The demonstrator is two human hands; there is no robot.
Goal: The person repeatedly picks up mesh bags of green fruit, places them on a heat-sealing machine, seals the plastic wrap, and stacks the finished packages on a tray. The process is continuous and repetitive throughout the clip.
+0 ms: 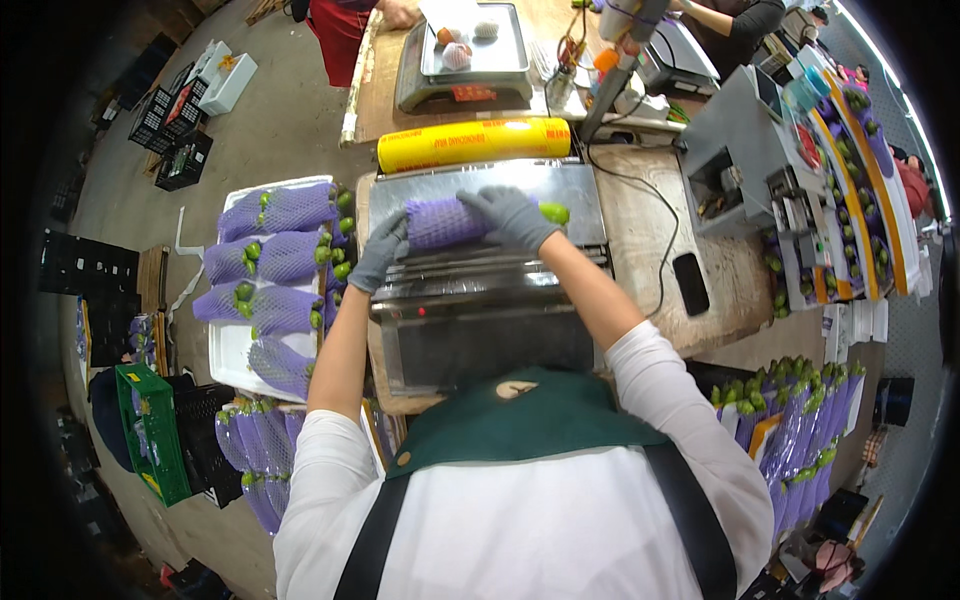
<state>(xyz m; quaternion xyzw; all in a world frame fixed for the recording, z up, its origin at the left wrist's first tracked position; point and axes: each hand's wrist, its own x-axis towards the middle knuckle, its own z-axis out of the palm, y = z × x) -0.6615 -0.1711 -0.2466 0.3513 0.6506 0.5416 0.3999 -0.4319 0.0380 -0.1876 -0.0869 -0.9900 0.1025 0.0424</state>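
A purple foam-net sleeve (444,222) with green produce inside lies across the metal top of a film wrapping machine (577,187). Green ends of the produce (553,214) stick out at its right. My left hand (381,251), in a grey glove, is at the sleeve's left end, fingers against it. Over the right part of the sleeve rests my right hand (514,217), also gloved in grey, its fingers spread on top; its thumb side is partly hidden. Behind the metal top sits a yellow roll of wrap film (474,144).
At left, a white foam tray (225,360) holds several purple-sleeved bundles. A phone (691,284) and a cable lie on the wooden table (637,169) at right. Beyond stands a scale with a metal tray (476,64). A grey device (731,150) is at right. Co-workers stand across the table.
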